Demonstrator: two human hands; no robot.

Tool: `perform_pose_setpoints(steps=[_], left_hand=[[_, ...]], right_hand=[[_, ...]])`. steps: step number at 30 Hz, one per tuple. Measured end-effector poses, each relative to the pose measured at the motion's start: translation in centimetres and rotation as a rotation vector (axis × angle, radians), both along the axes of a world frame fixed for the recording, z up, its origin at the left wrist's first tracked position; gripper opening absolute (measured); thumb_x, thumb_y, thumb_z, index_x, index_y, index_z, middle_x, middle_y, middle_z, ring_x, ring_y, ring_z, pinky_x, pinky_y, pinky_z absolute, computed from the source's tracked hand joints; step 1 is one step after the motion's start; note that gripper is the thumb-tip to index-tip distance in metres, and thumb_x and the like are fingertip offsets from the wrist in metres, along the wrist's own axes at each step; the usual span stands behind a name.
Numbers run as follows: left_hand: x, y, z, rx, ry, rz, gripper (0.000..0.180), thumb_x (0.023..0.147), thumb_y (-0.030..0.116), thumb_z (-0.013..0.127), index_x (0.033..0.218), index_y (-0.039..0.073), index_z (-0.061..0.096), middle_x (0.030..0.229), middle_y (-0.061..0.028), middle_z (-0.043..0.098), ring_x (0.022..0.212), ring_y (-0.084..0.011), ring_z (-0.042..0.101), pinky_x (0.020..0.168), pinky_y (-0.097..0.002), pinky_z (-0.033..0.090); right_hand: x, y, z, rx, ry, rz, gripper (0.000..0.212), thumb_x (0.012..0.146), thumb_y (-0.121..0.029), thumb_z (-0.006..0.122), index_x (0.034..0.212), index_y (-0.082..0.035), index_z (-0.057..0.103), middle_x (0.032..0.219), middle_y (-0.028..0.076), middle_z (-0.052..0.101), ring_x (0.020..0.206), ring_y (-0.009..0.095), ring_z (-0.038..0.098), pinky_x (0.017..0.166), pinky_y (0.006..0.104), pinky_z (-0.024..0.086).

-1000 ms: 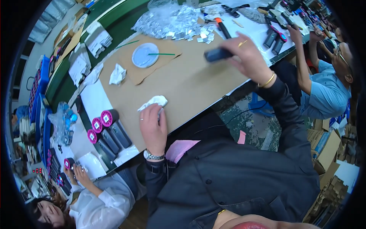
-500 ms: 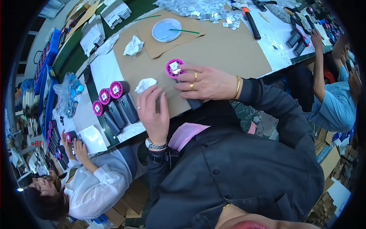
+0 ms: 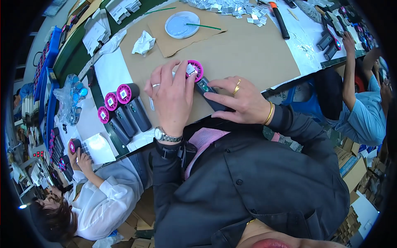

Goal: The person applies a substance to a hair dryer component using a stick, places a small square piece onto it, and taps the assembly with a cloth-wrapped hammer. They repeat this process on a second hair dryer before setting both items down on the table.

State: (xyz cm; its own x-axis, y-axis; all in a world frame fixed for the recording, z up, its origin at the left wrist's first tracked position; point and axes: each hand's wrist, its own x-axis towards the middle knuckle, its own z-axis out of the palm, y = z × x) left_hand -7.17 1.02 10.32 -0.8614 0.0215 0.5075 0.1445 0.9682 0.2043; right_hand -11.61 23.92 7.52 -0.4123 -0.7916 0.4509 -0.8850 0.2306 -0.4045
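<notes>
A dark grey handheld device (image 3: 216, 102), shaped like a hair dryer with a pink spoked round head, lies tilted at the near edge of the brown board. My right hand (image 3: 244, 101) grips its handle, fingers on top and thumb low. At the pink head, my left hand (image 3: 171, 89) is bent, with index finger and thumb pinching at the whitish square on its face. The left palm hides what lies beneath it. Left of that hand, three similar devices (image 3: 124, 94) with pink heads and white squares lie side by side.
Beyond my hands are a round dish (image 3: 182, 25) of pale paste with a green stick across it, a crumpled white tissue (image 3: 144, 43), many small clear squares (image 3: 257, 15) and an orange-black tool (image 3: 279, 20). Co-workers sit at left (image 3: 107, 198) and right (image 3: 364, 111).
My left hand has moved up and right onto the pink head, covering the white wad. My right hand has shifted from the head down to the handle.
</notes>
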Motion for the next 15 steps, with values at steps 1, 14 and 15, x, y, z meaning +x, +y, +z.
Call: perform_pose_setpoints(steps=[1,14,15], left_hand=[[-0.2,-0.1,-0.2,0.000,-0.002,0.000,0.027,0.092,0.012,0.081,0.118,0.006,0.075,0.124,-0.0087,0.071,0.120,-0.0336,0.062,0.102,-0.0504,0.046],[0.5,0.7,-3.4,0.325,0.072,-0.154,0.029,0.087,-0.001,0.077,0.116,0.001,0.074,0.112,-0.0127,0.071,0.104,-0.0352,0.066,0.090,-0.0457,0.054],[0.5,0.7,-3.8,0.331,0.089,-0.156,0.030,0.086,-0.003,0.077,0.117,0.001,0.075,0.112,-0.0127,0.072,0.104,-0.0352,0.066,0.090,-0.0456,0.054]], right_hand=[[0.2,-0.1,-0.3,-0.006,-0.033,0.004,0.060,0.086,-0.025,0.088,0.140,-0.009,0.068,0.141,0.016,0.063,0.111,0.032,0.069,0.094,0.0437,0.058],[-2.7,-0.3,1.5,-0.043,-0.125,-0.067,0.051,0.091,-0.019,0.084,0.138,-0.007,0.067,0.123,0.014,0.069,0.105,0.033,0.071,0.090,0.0416,0.059],[-4.0,-0.1,1.8,-0.078,-0.087,-0.099,0.051,0.091,-0.018,0.084,0.138,-0.008,0.067,0.119,0.014,0.071,0.103,0.034,0.072,0.090,0.0418,0.059]])
